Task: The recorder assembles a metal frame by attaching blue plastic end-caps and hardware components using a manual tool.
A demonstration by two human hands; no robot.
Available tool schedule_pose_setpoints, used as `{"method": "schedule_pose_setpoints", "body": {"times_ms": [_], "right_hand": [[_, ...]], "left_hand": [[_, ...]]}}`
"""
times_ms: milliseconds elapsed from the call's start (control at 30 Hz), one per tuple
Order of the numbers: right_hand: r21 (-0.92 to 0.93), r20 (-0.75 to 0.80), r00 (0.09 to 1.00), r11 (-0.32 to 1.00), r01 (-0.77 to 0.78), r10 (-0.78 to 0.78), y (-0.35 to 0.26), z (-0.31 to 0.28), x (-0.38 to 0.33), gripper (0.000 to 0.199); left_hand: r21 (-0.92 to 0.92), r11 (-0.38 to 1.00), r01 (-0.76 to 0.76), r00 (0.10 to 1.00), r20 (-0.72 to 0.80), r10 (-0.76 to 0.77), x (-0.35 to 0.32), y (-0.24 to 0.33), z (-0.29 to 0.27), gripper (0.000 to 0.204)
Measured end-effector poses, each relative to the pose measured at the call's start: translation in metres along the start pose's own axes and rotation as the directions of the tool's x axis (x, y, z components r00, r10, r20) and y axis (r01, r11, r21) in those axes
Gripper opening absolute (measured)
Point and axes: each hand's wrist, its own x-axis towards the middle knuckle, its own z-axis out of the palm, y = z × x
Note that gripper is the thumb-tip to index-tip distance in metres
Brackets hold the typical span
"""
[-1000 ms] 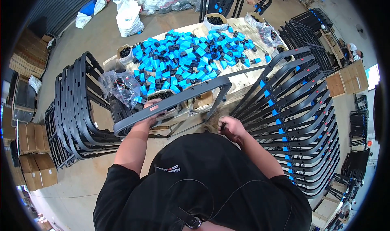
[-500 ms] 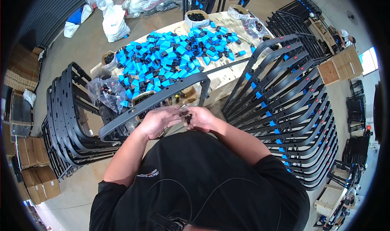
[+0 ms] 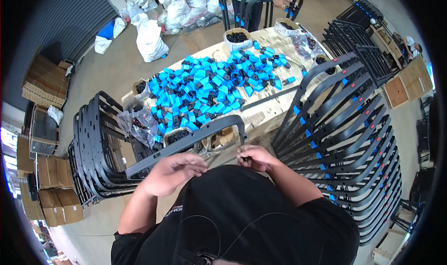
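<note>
**Caution: small-part drop and frame contact**

I observe the left hand point(image 3: 173, 172) with its fingers extended and nearly together, not pinching anything I can see; its palm side is hidden from me. The right hand point(image 3: 258, 158) has curled fingers, with thumb and fingertips closed on a small dark part point(image 3: 245, 159). I cannot tell whether more parts sit inside the fist. The grey frame point(image 3: 195, 135) stands slantwise in front of the body, along the near side of the table point(image 3: 267, 111).

Possible faults, in my judgement:

1. Dropped part. Cause: a loosened right pinch; the hand is not above the tabletop.
2. Shifted frame. Cause: a knock from the left hand, which overlaps the frame in my view; contact cannot be confirmed, and no grip on it is visible.
3. Struck stock. Cause: the right elbow swinging outward into the row of frames point(image 3: 358, 151).
4. Snagged cable point(image 3: 252, 222). Cause: a forearm sweeping across the shirt.
</note>
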Motion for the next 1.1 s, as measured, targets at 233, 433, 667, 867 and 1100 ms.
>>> {"method": "schedule_pose_setpoints", "body": {"times_ms": [233,433,667,867,1100], "right_hand": [[0.071,-0.106,0.989,0.993,-0.093,0.101,-0.023,-0.049,-0.01,0.018],[0.067,-0.077,0.986,0.987,-0.145,0.15,-0.024,-0.095,-0.018,0.02],[0.092,-0.372,0.926,0.995,-0.036,0.068,0.013,-0.136,-0.067,0.018],[0.14,-0.656,0.752,0.989,0.039,0.063,0.041,-0.15,-0.126,0.016],[0.322,-0.622,0.767,0.944,0.07,0.156,0.05,-0.162,-0.122,0.014]], "left_hand": [[0.112,0.994,-0.006,0.935,-0.353,0.045,0.122,0.059,-0.061,0.036],[0.646,0.672,0.363,0.872,-0.49,0.001,0.258,-0.015,-0.13,0.052],[0.84,-0.061,0.539,0.842,-0.536,0.065,0.355,-0.044,-0.145,0.087],[0.772,0.006,0.636,0.766,-0.631,0.124,0.387,-0.043,-0.142,0.084],[0.776,0.002,0.631,0.776,-0.631,0.022,0.356,-0.016,-0.139,0.088]]}}
